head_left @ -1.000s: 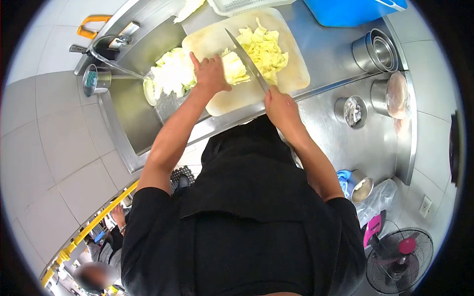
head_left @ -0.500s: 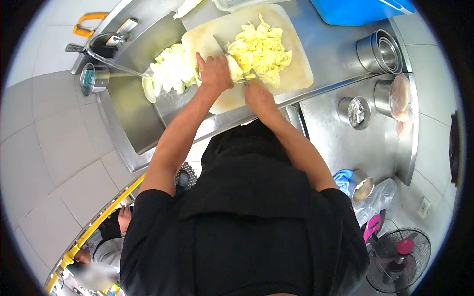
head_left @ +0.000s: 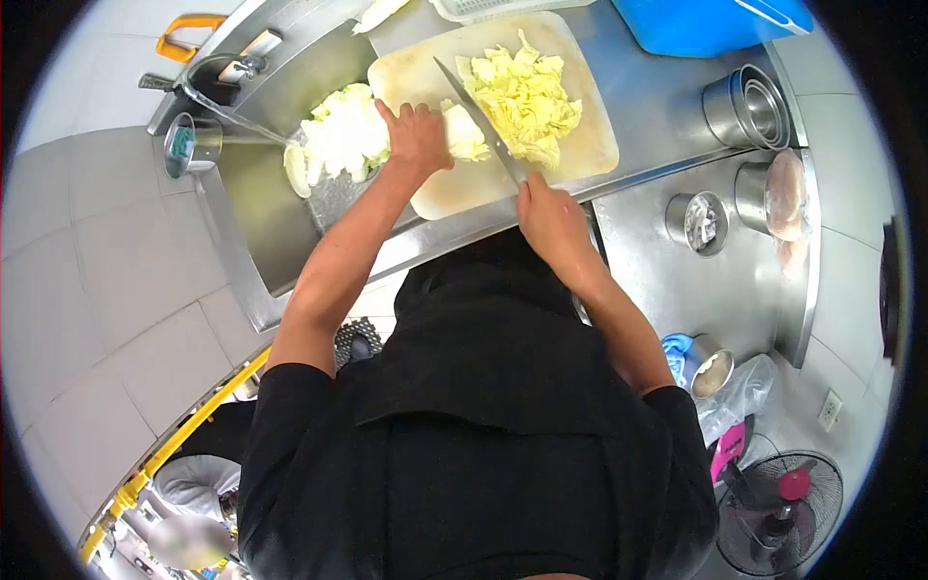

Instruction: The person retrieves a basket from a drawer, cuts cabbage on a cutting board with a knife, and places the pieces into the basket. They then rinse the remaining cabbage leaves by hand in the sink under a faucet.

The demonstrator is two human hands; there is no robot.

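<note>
A pale cutting board (head_left: 454, 188) lies on the steel counter. A heap of chopped yellow-green cabbage (head_left: 527, 92) covers its far half. My left hand (head_left: 418, 135) presses down on an uncut wedge of cabbage (head_left: 464, 133) at the board's left side. My right hand (head_left: 549, 215) grips the handle of a long knife (head_left: 476, 116), whose blade is raised and slants over the wedge, just right of my left fingers.
A steel sink (head_left: 256, 208) at left holds a strainer of whitish cabbage (head_left: 338, 140) under a tap (head_left: 208, 72). Steel bowls (head_left: 749, 101) and small pots (head_left: 698, 220) stand at right. A blue tub (head_left: 696, 21) sits behind. A fan (head_left: 778, 498) stands on the floor. Another person (head_left: 193, 483) is lower left.
The knife went down into the cabbage beside my left hand half a second ago; now it is lifted again and my right hand has drawn back toward the counter edge.
</note>
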